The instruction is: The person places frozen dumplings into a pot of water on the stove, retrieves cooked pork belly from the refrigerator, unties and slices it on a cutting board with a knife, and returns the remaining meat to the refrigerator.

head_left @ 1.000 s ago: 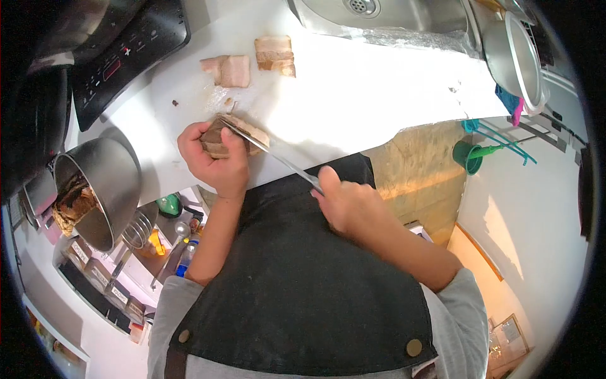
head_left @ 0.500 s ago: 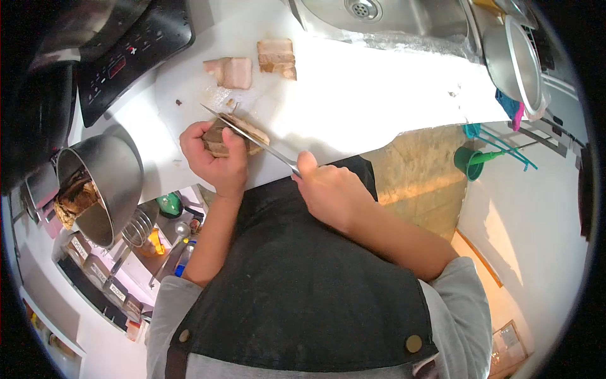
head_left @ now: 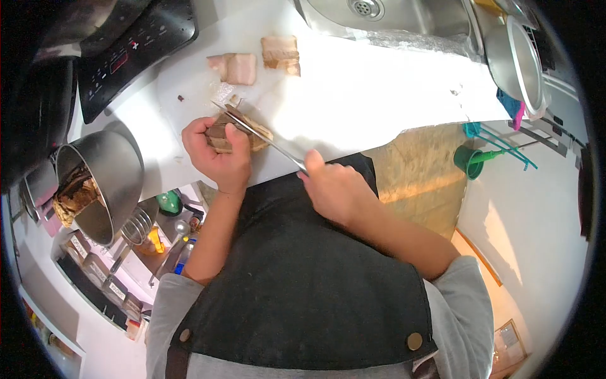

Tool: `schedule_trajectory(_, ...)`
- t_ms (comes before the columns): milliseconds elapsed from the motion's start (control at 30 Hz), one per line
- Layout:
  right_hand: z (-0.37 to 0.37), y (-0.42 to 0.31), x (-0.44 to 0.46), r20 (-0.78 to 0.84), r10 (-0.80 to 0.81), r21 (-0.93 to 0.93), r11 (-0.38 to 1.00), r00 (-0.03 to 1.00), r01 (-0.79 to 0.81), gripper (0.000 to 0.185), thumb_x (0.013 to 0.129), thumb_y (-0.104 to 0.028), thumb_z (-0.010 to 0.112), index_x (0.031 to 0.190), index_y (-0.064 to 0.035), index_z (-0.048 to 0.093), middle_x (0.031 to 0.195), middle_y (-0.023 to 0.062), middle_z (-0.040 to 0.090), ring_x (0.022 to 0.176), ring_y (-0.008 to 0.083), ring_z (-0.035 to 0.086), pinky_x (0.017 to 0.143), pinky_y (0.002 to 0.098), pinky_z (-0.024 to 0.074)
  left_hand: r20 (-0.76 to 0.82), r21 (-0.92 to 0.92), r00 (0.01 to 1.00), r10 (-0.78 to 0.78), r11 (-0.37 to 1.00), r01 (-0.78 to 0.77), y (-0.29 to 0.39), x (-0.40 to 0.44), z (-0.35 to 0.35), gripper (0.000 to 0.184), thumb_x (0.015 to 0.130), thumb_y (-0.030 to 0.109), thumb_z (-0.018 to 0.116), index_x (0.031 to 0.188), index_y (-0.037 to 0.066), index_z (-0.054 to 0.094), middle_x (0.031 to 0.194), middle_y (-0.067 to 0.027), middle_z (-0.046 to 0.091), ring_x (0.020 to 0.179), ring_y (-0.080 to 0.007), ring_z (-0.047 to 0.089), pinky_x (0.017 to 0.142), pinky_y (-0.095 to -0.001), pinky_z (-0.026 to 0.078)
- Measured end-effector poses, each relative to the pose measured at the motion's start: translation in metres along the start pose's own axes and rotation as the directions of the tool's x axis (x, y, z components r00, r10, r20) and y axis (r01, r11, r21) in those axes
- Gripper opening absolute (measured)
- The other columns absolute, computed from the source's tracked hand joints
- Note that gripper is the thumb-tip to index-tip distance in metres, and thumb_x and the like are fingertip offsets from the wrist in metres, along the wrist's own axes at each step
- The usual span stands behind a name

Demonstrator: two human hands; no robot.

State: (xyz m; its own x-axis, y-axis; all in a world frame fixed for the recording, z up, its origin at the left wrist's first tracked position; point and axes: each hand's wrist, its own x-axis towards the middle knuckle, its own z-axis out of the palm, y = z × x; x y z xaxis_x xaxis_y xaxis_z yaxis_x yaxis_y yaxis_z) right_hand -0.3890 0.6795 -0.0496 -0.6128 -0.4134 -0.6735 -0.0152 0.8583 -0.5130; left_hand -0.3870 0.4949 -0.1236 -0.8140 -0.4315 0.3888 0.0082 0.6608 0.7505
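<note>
My right hand (head_left: 338, 189) grips the handle of a knife (head_left: 273, 143), whose blade slants up and left across the meat. Beneath my left hand (head_left: 218, 155) lies a brown slab of cooked pork belly (head_left: 219, 138), held between thumb and curled fingers on the white counter. The blade sits in or against the slab near its far edge, with a paler strip of meat along the blade's far side. Farther back lie two flat pieces of pork belly, a pale one (head_left: 238, 68) and a browner one (head_left: 281, 55). Small scraps rest near the knife tip.
A steel pot (head_left: 123, 183) with more browned meat (head_left: 79, 194) stands at the left. Behind it is a black induction cooker (head_left: 142, 54). A steel sink (head_left: 410, 19) is set in at the back, with a metal bowl (head_left: 514, 69) to its right. A whisk (head_left: 137, 228) lies below the pot.
The knife blade has shifted slightly down and right along the slab, with my right hand drawn back a little. My left hand keeps its hold. The whole view has also shifted slightly.
</note>
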Motion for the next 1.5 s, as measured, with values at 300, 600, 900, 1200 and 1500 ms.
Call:
schedule_trajectory(300,0.004,-0.002,-0.001,-0.006,0.053,0.024,0.998,0.999,-0.053,0.025,0.092,-0.024,0.049,0.09,-0.0016,0.038,0.068,0.0245,0.06,0.067,0.0445,0.059,0.058,0.052,0.0467,0.002,-0.011,1.0,-0.028,1.0,0.028,-0.001,0.0,0.001,0.024,0.079,0.012,0.06,0.097,0.001,0.049,0.093,-0.0068,0.047,0.085,-0.0162,0.047,0.079,-0.0275,0.041)
schedule_trajectory(600,-0.004,0.0,0.0,-0.02,-0.006,0.031,0.999,1.0,0.007,0.023,0.093,-0.021,0.048,0.091,-0.001,0.038,0.067,0.025,0.059,0.068,0.0448,0.059,0.06,0.0529,0.0462,0.005,-0.047,0.998,-0.058,0.997,0.058,-0.001,0.0,0.0,0.024,0.079,0.011,0.06,0.097,0.0,0.049,0.093,-0.0068,0.047,0.085,-0.0165,0.047,0.08,-0.0273,0.041)
schedule_trajectory(900,-0.007,0.001,0.004,0.019,-0.007,0.001,1.0,1.0,0.007,0.021,0.092,-0.021,0.043,0.095,-0.001,0.04,0.072,0.0277,0.061,0.071,0.045,0.061,0.065,0.0533,0.0492,0.003,0.006,0.999,-0.038,0.999,0.038,0.002,0.001,-0.001,0.023,0.079,0.011,0.06,0.096,0.0,0.05,0.091,-0.0068,0.048,0.085,-0.0169,0.047,0.079,-0.0274,0.041)
schedule_trajectory(1200,-0.001,0.005,0.01,0.005,-0.037,0.012,0.999,0.999,0.037,0.019,0.092,-0.019,0.043,0.095,-0.0009,0.04,0.076,0.0274,0.061,0.076,0.0452,0.061,0.069,0.0538,0.0481,0.009,0.008,1.0,-0.002,1.0,0.002,0.004,-0.002,-0.001,0.023,0.078,0.01,0.061,0.096,0.0,0.05,0.092,-0.0069,0.047,0.084,-0.0165,0.047,0.079,-0.0266,0.041)
schedule_trajectory(1500,0.015,0.015,0.014,-0.154,-0.158,-0.015,0.987,0.975,0.158,0.021,0.092,-0.017,0.047,0.092,0.0034,0.041,0.068,0.0281,0.058,0.067,0.0466,0.059,0.064,0.0544,0.0455,-0.026,-0.005,1.0,-0.008,1.0,0.008,0.003,-0.003,0.001,0.022,0.077,0.009,0.061,0.095,0.0,0.051,0.091,-0.0072,0.048,0.084,-0.0177,0.048,0.078,-0.0278,0.041)
